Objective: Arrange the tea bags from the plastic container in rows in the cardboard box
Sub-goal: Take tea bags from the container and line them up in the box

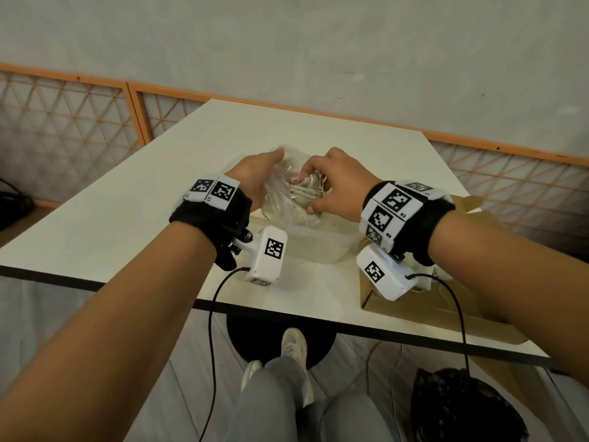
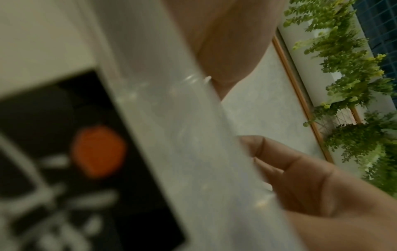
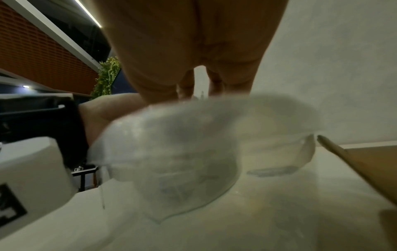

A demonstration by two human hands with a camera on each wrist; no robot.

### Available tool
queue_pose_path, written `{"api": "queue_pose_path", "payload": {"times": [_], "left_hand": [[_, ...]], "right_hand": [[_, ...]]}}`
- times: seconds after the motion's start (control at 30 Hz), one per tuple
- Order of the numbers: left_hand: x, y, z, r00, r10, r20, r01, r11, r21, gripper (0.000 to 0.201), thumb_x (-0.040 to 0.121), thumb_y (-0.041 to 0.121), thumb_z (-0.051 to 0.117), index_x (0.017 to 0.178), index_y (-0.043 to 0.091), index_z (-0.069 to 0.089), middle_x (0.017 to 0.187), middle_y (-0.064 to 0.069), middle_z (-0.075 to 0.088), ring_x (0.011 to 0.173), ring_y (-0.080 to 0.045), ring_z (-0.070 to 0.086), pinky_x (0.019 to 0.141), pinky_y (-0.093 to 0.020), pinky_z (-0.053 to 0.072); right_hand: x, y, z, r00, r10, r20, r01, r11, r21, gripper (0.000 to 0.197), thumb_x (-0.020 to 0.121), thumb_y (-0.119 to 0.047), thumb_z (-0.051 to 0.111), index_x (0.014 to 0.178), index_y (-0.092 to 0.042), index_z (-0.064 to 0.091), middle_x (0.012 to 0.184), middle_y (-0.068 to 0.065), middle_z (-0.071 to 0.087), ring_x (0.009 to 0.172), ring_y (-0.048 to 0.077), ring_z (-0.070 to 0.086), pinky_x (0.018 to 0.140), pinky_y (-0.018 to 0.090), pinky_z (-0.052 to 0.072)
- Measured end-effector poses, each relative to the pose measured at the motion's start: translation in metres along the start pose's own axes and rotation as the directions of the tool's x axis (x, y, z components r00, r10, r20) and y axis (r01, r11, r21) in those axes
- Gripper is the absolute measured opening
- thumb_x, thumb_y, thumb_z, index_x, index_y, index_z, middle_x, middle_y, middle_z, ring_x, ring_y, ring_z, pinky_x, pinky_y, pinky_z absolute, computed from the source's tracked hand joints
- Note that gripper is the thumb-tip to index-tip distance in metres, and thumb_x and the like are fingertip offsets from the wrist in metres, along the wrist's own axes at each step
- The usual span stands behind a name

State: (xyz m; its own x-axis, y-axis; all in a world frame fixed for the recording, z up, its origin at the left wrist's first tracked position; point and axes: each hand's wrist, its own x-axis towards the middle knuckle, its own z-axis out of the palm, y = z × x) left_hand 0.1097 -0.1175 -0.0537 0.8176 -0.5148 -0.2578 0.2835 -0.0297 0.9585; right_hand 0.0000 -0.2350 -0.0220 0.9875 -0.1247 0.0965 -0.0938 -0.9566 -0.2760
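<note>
A translucent plastic container (image 1: 322,247) stands on the white table (image 1: 127,218). Above it a crinkled clear plastic bag (image 1: 277,199) holds a bundle of pale tea bags (image 1: 306,194) with strings. My left hand (image 1: 258,177) grips the bag's left side; in the left wrist view its fingers (image 2: 290,166) lie against the blurred plastic (image 2: 182,135). My right hand (image 1: 334,186) reaches into the bag and pinches the tea bag bundle. The cardboard box (image 1: 446,311) lies at the table's front right, mostly hidden under my right forearm. In the right wrist view the bag (image 3: 193,152) is blurred below the fingers (image 3: 187,84).
The table's front edge (image 1: 287,311) runs just under my wrists. A box flap (image 3: 365,166) stands right of the container. Behind the table are a grey wall and an orange-framed lattice (image 1: 63,122). A dark bag (image 1: 462,406) sits on the floor.
</note>
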Motion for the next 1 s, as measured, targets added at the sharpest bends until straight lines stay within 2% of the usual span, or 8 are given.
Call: {"api": "queue_pose_path", "payload": {"times": [0.17, 0.33, 0.43, 0.5, 0.57, 0.73, 0.87, 1.0], "left_hand": [[0.002, 0.002, 0.000, 0.993, 0.107, 0.043, -0.113, 0.981, 0.156, 0.049, 0.092, 0.044, 0.050, 0.123, 0.007, 0.058, 0.120, -0.015, 0.063, 0.108, -0.029, 0.061, 0.101, -0.046, 0.044], [-0.005, 0.002, 0.007, 0.981, 0.107, 0.164, -0.132, 0.979, 0.154, 0.038, 0.088, 0.019, 0.062, 0.123, 0.013, 0.049, 0.112, -0.013, 0.063, 0.097, -0.029, 0.063, 0.080, -0.038, 0.052], [-0.001, 0.001, -0.002, 0.990, 0.139, 0.037, -0.144, 0.963, 0.227, 0.046, 0.070, 0.002, 0.061, 0.092, 0.040, 0.048, 0.103, -0.013, 0.051, 0.089, -0.028, 0.051, 0.072, -0.038, 0.044], [-0.002, 0.000, -0.004, 0.991, 0.121, 0.051, -0.130, 0.950, 0.284, 0.039, 0.071, -0.001, 0.053, 0.066, 0.037, 0.057, 0.096, -0.011, 0.050, 0.086, -0.026, 0.045, 0.072, -0.039, 0.039], [-0.001, -0.001, -0.002, 0.992, 0.107, 0.073, -0.125, 0.935, 0.332, 0.038, 0.077, -0.005, 0.049, 0.061, 0.028, 0.061, 0.091, -0.009, 0.053, 0.084, -0.024, 0.047, 0.071, -0.037, 0.039], [-0.005, -0.002, 0.007, 0.993, 0.011, 0.118, -0.068, 0.869, 0.490, 0.038, 0.075, -0.004, 0.064, 0.103, 0.022, 0.063, 0.116, -0.003, 0.063, 0.107, -0.026, 0.058, 0.080, -0.035, 0.052], [-0.005, -0.003, 0.007, 0.998, -0.023, 0.063, -0.020, 0.796, 0.606, 0.062, 0.075, 0.007, 0.072, 0.132, 0.018, 0.051, 0.131, 0.000, 0.052, 0.116, -0.023, 0.052, 0.083, -0.033, 0.054], [-0.002, -0.003, 0.007, 1.000, 0.028, 0.003, -0.022, 0.714, 0.700, 0.069, 0.079, 0.020, 0.072, 0.142, 0.022, 0.041, 0.142, -0.001, 0.043, 0.127, -0.023, 0.044, 0.102, -0.038, 0.044]], "right_hand": [[0.000, 0.005, -0.006, 0.999, -0.053, 0.008, 0.053, 0.998, -0.030, 0.041, 0.079, -0.014, 0.068, 0.118, -0.027, 0.059, 0.101, 0.004, 0.043, 0.095, 0.023, 0.056, 0.085, 0.029, 0.044], [-0.001, 0.013, -0.010, 0.994, 0.024, -0.103, -0.016, 0.997, 0.079, 0.022, 0.076, -0.008, 0.070, 0.096, -0.018, 0.070, 0.083, 0.001, 0.058, 0.079, 0.017, 0.061, 0.077, 0.022, 0.049], [-0.001, 0.024, -0.011, 0.983, 0.135, -0.125, -0.080, 0.926, 0.368, 0.021, 0.072, -0.001, 0.074, 0.087, -0.015, 0.071, 0.072, 0.000, 0.060, 0.065, 0.014, 0.063, 0.069, 0.009, 0.051], [-0.002, 0.026, -0.011, 0.982, 0.167, -0.089, -0.082, 0.800, 0.594, 0.022, 0.071, 0.007, 0.072, 0.088, -0.007, 0.070, 0.075, 0.007, 0.058, 0.070, 0.023, 0.064, 0.073, 0.024, 0.058], [-0.002, 0.026, -0.012, 0.985, 0.161, -0.060, -0.070, 0.695, 0.715, 0.023, 0.072, 0.012, 0.069, 0.087, -0.004, 0.067, 0.076, 0.010, 0.053, 0.069, 0.023, 0.061, 0.066, 0.024, 0.059], [-0.004, 0.027, -0.016, 0.986, 0.154, -0.068, -0.028, 0.550, 0.834, 0.023, 0.073, 0.015, 0.067, 0.083, -0.007, 0.066, 0.070, 0.005, 0.063, 0.063, 0.011, 0.067, 0.061, 0.020, 0.057], [-0.007, 0.035, -0.023, 0.977, 0.203, -0.073, -0.025, 0.445, 0.895, 0.023, 0.073, 0.013, 0.067, 0.085, -0.007, 0.066, 0.080, 0.008, 0.061, 0.069, 0.011, 0.067, 0.064, 0.021, 0.057], [-0.018, 0.047, -0.038, 0.967, 0.246, -0.064, -0.019, 0.321, 0.947, 0.022, 0.076, 0.011, 0.064, 0.083, -0.010, 0.065, 0.070, -0.001, 0.070, 0.071, 0.012, 0.070, 0.064, 0.020, 0.056]]}}
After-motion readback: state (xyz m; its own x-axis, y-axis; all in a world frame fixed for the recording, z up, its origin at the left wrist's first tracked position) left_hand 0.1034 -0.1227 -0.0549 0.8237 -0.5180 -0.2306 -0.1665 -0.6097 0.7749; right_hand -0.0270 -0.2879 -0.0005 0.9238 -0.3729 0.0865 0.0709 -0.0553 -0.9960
